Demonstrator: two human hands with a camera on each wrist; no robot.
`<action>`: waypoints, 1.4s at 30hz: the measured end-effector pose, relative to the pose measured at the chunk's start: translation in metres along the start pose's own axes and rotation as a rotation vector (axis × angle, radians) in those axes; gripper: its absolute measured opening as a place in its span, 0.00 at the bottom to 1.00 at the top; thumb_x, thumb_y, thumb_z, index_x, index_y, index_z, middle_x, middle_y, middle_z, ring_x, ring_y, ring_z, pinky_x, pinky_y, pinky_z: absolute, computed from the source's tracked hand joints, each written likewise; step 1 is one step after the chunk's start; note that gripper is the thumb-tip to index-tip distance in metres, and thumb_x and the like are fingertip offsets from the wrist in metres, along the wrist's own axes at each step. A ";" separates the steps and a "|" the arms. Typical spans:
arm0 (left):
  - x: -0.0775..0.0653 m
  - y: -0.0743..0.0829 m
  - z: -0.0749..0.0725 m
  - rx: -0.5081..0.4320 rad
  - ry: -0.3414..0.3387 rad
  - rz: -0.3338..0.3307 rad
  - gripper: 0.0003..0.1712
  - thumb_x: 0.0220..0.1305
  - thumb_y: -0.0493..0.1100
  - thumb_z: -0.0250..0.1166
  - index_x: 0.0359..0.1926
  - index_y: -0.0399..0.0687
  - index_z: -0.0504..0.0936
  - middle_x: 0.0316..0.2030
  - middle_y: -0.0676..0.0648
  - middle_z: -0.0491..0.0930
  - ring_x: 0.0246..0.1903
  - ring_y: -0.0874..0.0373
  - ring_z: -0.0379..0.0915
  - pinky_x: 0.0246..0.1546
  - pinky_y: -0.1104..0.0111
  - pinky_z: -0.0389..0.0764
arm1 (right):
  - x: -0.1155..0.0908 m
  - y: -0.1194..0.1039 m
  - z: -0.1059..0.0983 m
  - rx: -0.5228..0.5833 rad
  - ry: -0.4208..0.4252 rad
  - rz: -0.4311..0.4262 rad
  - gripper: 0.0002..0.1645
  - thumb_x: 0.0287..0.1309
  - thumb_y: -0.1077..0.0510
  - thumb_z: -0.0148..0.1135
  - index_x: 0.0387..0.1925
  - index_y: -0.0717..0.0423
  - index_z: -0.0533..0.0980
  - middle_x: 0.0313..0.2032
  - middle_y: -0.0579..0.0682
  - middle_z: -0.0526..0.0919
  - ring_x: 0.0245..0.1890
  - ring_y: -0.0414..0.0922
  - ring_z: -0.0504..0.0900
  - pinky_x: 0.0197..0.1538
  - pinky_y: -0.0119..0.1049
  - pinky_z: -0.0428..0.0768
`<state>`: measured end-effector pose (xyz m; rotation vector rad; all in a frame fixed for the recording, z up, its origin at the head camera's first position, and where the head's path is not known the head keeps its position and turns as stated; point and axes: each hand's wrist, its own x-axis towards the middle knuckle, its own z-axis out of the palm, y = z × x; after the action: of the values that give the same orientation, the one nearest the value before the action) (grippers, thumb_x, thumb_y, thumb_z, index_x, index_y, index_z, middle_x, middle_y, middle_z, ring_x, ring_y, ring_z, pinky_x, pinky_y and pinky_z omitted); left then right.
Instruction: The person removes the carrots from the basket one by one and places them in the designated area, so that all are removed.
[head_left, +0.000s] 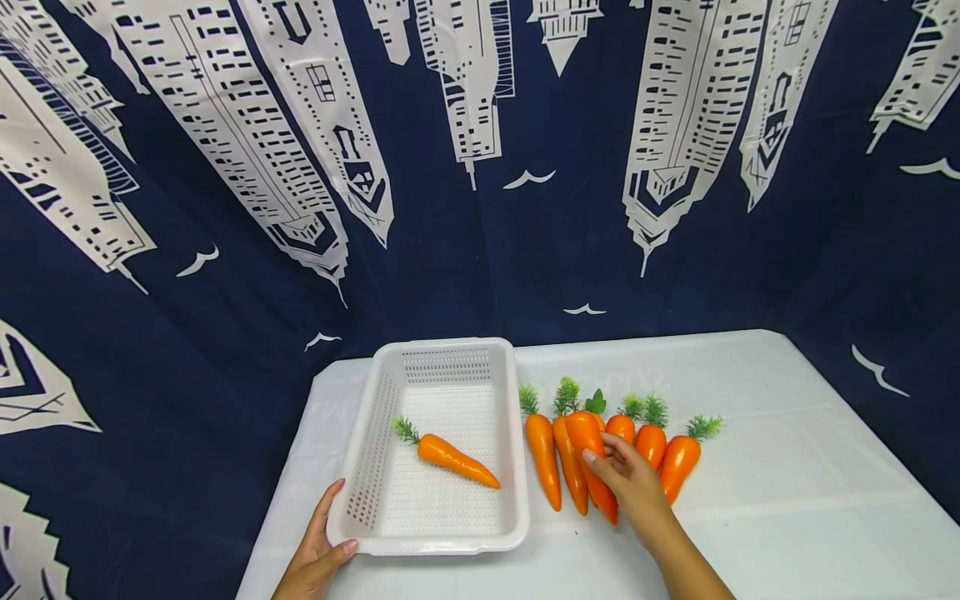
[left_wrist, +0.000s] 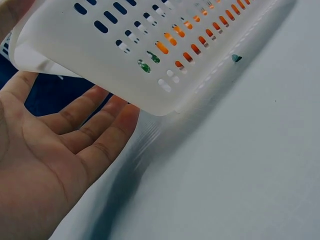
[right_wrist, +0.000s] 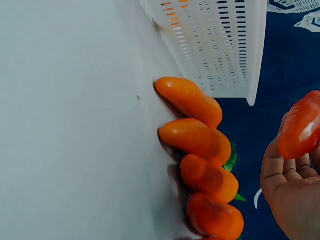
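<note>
My right hand (head_left: 628, 479) grips an orange carrot (head_left: 587, 442) between thumb and fingers, over the row of other carrots. The right wrist view has this carrot (right_wrist: 300, 130) in the curled fingers, above the rest. Its leafy top is hidden or overlapped in the head view. At the front left corner of a white plastic basket (head_left: 431, 546), my left hand (head_left: 315, 560) holds the rim, thumb at the front and fingers along the left side. One carrot (head_left: 453, 458) with a green top lies slanted inside the basket.
Several carrots (head_left: 542, 458) lie side by side on the white table (head_left: 787, 517), right of the basket, green tops pointing away. A dark blue cloth (head_left: 480, 275) printed with white buildings hangs behind the table. A small green bit (left_wrist: 236, 58) lies by the basket.
</note>
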<state>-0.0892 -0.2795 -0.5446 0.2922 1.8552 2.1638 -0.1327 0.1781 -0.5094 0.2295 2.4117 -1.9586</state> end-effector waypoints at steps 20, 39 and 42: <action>0.000 -0.001 0.000 0.008 0.009 -0.001 0.53 0.71 0.31 0.55 0.81 0.57 0.30 0.73 0.44 0.23 0.62 0.87 0.56 0.60 0.83 0.66 | -0.009 0.010 -0.029 -0.025 0.060 0.065 0.36 0.68 0.39 0.61 0.69 0.51 0.68 0.52 0.46 0.79 0.45 0.31 0.79 0.47 0.29 0.80; 0.000 -0.003 -0.002 0.003 -0.010 0.008 0.53 0.71 0.31 0.54 0.80 0.57 0.28 0.72 0.47 0.26 0.63 0.86 0.56 0.61 0.83 0.65 | -0.016 0.031 -0.058 -0.031 0.130 0.075 0.38 0.68 0.39 0.60 0.70 0.56 0.65 0.42 0.32 0.80 0.40 0.33 0.81 0.43 0.31 0.82; 0.000 -0.002 -0.001 -0.001 -0.015 0.007 0.53 0.71 0.31 0.54 0.80 0.57 0.28 0.72 0.47 0.24 0.62 0.86 0.56 0.61 0.83 0.65 | -0.018 0.034 -0.063 -0.022 0.163 0.060 0.36 0.69 0.41 0.60 0.68 0.57 0.66 0.41 0.29 0.79 0.39 0.32 0.81 0.41 0.31 0.83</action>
<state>-0.0890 -0.2805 -0.5464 0.3144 1.8483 2.1608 -0.1060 0.2446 -0.5269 0.4733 2.4888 -1.9585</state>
